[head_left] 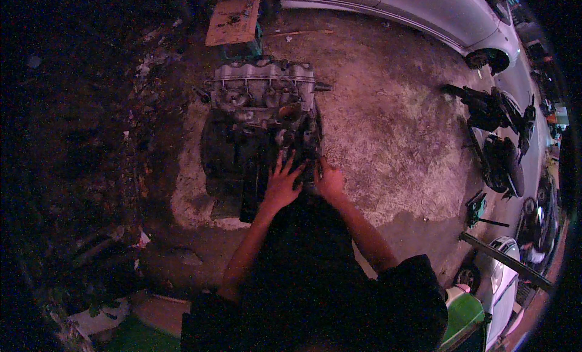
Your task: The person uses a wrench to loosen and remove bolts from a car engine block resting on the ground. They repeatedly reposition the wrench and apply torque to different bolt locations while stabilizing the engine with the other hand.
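Observation:
A car engine (260, 85) stands on the floor in front of me, its grey metal upper part facing up and its nearer side in deep shadow. Over that dark near side my left hand (284, 185) is spread, fingers apart, its tips at or just above the engine. Beside it, at the engine's right near edge, my right hand (329, 181) is closed with its fingers curled. Whatever it grips there is too dark to make out. A round rust-brown part (290, 112) shows on the engine just beyond my left fingertips.
Beyond the engine is a small green stool (242, 49) topped with a brown board (233, 20). A silver car (418, 13) is parked at the far right. Motorcycles (500, 134) stand at the right, and a white vehicle (503, 291) at the near right. Dark clutter lines the left.

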The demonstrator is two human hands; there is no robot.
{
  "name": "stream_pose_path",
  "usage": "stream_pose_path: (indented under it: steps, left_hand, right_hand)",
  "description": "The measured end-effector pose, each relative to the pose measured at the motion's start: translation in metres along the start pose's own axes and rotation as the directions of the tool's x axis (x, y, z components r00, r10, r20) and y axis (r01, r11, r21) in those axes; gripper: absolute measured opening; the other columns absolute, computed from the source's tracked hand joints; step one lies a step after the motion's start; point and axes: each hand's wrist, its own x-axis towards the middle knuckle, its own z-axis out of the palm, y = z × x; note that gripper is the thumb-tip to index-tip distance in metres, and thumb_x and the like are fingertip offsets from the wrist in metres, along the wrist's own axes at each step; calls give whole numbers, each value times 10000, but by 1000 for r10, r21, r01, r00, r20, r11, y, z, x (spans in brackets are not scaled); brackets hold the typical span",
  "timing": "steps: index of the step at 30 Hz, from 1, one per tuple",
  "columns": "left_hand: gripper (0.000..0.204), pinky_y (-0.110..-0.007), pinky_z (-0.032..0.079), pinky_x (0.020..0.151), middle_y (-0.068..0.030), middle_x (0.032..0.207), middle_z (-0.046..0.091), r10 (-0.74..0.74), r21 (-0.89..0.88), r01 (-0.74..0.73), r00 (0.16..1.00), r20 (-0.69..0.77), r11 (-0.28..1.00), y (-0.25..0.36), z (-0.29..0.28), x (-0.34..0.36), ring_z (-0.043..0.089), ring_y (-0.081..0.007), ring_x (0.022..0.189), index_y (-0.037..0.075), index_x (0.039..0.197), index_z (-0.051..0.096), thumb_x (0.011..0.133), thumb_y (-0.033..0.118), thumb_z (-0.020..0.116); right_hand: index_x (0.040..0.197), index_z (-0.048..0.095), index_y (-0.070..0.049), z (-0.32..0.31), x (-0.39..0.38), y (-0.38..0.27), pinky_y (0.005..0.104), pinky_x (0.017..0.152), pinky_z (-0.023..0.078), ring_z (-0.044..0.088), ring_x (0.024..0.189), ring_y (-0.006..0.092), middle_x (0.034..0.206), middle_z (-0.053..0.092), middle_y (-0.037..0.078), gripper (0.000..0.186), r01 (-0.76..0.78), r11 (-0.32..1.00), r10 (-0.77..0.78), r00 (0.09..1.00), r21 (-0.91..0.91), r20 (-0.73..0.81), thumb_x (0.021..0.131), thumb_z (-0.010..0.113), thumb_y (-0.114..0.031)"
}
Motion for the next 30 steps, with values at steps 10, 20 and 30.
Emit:
stream_pose_path:
  steps: [10, 20, 30]
  left_hand:
    - [632, -708, 260, 1143, -87, 1694, 168, 58, -17, -60, 993, -104, 998, -13, 17, 6, 69, -439, 1549, 278, 1489, 503, 887, 294, 695]
    - [661, -702, 256, 1150, -115, 1683, 189, 68, -14, -70, 993, -102, 997, -7, 10, 0, 56, -439, 1551, 298, 1509, 475, 885, 307, 691]
    - [668, -703, 243, 1155, -115, 1677, 204, 45, 47, -41, 995, -90, 998, -2, 5, -2, 50, -432, 1553, 302, 1517, 464, 887, 305, 688]
  right_hand:
    - [1231, 670, -68, 19, 16, 12, 533, 700, 546, 675, 771, 443, 866, 703, 233, 338, 35, 999, -32, 985, 16, -168, 928, 646, -216]
    - [1160, 663, -12, 1, 63, 8, 572, 800, 517, 635, 923, 498, 999, 670, 275, 394, -64, 997, 66, 996, 40, -62, 925, 654, -328]
    - [1078, 688, 16, -1, 87, 16, 570, 802, 525, 683, 922, 455, 908, 683, 313, 347, -96, 994, 94, 994, 50, 53, 895, 679, -279]
